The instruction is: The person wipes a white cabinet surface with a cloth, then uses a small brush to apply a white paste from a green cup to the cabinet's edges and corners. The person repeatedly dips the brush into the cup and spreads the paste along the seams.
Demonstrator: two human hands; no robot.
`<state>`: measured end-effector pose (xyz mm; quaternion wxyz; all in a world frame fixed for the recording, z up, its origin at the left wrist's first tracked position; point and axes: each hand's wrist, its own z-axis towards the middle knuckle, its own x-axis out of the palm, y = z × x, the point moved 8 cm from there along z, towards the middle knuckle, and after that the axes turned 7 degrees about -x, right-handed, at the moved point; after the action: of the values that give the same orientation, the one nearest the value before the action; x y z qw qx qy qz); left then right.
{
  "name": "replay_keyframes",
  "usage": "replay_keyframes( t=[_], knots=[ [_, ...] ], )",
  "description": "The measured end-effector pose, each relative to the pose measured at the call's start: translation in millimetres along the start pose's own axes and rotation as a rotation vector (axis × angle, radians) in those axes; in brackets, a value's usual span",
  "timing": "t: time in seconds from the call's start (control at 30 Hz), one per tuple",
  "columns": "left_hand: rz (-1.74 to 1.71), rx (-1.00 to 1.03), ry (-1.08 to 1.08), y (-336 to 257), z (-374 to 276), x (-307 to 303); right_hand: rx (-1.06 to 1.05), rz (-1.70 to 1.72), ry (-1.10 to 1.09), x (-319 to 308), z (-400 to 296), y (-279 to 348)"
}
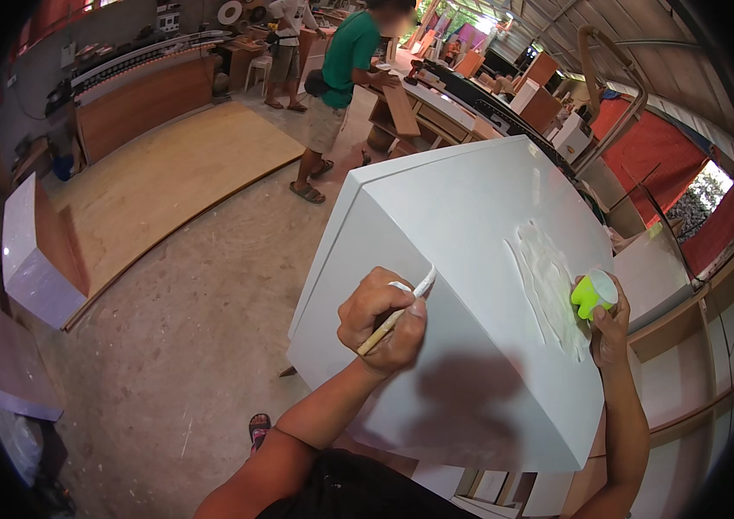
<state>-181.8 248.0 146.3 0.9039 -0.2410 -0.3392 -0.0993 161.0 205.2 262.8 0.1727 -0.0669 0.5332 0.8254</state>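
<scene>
My left hand (383, 318) grips a slim brush (381, 332) with a bamboo-like handle and a white-coated end. The brush's tip meets, or nearly meets, the long front edge of a white box-shaped cabinet (471, 214) that stands before me. Over the cabinet's top, near its right side, my right hand (610, 324) holds a small cup (593, 295), bright green and whitish. What the cup contains cannot be made out. Beside it a crumpled white sheet (549, 285), cloth or paper, lies on the top. Shadow falls across the cabinet's near face.
A large plywood sheet (192, 175) lies left, with a white-edged panel piece (49, 259) at its near end. A person in a green shirt (347, 58) handles a wooden board (399, 107) at a workbench ahead. Wooden cabinet frames (672, 376) stand to my right.
</scene>
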Motion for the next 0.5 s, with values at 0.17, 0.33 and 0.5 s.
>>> replay_keyframes(
  t=[0.17, 0.33, 0.5],
  knots=[
    [0.001, -0.003, 0.005, -3.8, -2.3, 1.7, -0.006, 0.009, -0.007, 1.7, 0.1, 0.7],
    [0.048, -0.003, 0.062, -4.8, -6.0, 5.7, 0.016, -0.028, 0.006, -1.4, 0.6, -3.2],
    [0.058, 0.002, 0.071, -8.4, -7.5, 8.4, 0.002, 0.006, 0.004, -0.6, 0.6, -2.3]
  ],
)
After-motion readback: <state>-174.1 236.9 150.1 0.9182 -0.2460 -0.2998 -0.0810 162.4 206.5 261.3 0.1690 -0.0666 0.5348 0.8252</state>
